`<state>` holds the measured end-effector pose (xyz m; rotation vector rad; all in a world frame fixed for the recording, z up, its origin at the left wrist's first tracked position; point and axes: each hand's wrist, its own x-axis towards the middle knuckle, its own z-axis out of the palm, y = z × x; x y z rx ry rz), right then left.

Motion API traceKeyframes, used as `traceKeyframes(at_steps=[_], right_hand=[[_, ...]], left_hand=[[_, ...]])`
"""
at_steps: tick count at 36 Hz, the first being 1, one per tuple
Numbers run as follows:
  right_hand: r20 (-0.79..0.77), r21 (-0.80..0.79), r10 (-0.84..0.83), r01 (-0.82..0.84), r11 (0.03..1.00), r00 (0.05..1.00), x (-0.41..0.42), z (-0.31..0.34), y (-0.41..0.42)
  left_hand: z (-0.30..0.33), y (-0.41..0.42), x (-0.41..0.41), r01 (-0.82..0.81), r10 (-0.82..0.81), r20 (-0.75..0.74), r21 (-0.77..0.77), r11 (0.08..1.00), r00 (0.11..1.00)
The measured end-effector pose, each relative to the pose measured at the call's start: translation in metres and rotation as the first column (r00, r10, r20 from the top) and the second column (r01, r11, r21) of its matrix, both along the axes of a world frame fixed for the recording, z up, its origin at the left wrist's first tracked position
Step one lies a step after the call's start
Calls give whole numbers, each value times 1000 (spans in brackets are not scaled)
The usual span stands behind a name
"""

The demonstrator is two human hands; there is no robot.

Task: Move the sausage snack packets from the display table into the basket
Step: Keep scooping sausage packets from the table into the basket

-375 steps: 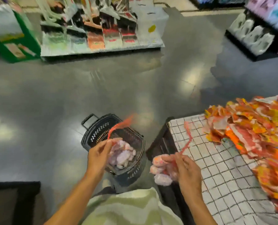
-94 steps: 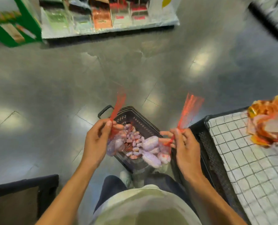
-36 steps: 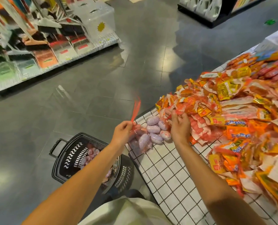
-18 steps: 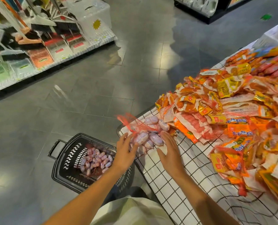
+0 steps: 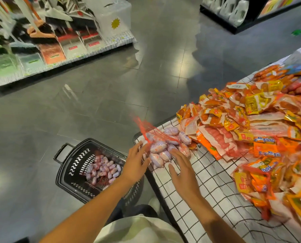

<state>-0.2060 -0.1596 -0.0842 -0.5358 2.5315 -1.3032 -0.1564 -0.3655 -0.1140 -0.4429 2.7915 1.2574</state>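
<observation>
On table (image 5: 195,183), hands now cup net (image 5: 165,146).

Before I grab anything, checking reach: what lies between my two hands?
In the head view, the red net bag of sausages lies between left hand and right hand.

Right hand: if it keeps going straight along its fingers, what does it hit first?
Most likely the red mesh bag of small pale sausages at the checked table's corner: the right hand points up-left with straight fingers, fingertips apparently at the bag's near side. Whether they touch is unclear.
</observation>
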Motion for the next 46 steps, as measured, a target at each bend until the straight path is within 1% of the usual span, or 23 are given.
traceKeyframes(at_steps=[5, 10, 15, 19, 21, 26, 31, 34, 36, 39, 40, 42, 46], right_hand=[[-22, -22, 114, -115, 993, 993, 14, 0, -33], [-45, 45, 274, -272, 961, 961, 38, -3, -81], [25, 106, 401, -401, 910, 916, 69, -8, -138], [117, 192, 542, -554, 810, 833, 92, -20, -179], [166, 248, 585, -608, 754, 794, 102, -28, -196], [293, 361, 649, -710, 605, 702, 116, -47, -231], [411, 434, 665, -775, 458, 623, 116, -70, -255], [451, 459, 675, -800, 386, 584, 107, -93, -271], [491, 479, 669, -814, 328, 558, 98, -114, -280], [550, 493, 650, -832, 254, 524, 80, -159, -291], [562, 497, 641, -833, 243, 523, 75, -178, -296], [588, 504, 624, -836, 216, 515, 63, -221, -306], [641, 504, 599, -852, 142, 480, 47, -310, -324]], left_hand=[[-3, -36, 55, 6, -6, 12, -33, 999, 1000], [-6, -83, 125, -86, 88, 35, -62, 994, 995], [-15, -131, 198, -236, 241, 84, -72, 969, 967], [-26, -160, 252, -341, 344, 143, -51, 939, 928], [-36, -172, 279, -405, 404, 171, -31, 914, 899], [-62, -188, 328, -477, 452, 347, -17, 879, 822], [-85, -187, 361, -571, 520, 451, -28, 820, 725], [-95, -185, 369, -608, 557, 492, -68, 791, 669], [-108, -183, 371, -637, 572, 522, -69, 768, 633], [-135, -171, 362, -714, 628, 561, -91, 694, 539], [-148, -168, 357, -739, 639, 564, -73, 670, 524], [-181, -163, 343, -757, 662, 513, -38, 653, 546], [-250, -150, 299, -864, 722, 534, 34, 502, 440]])
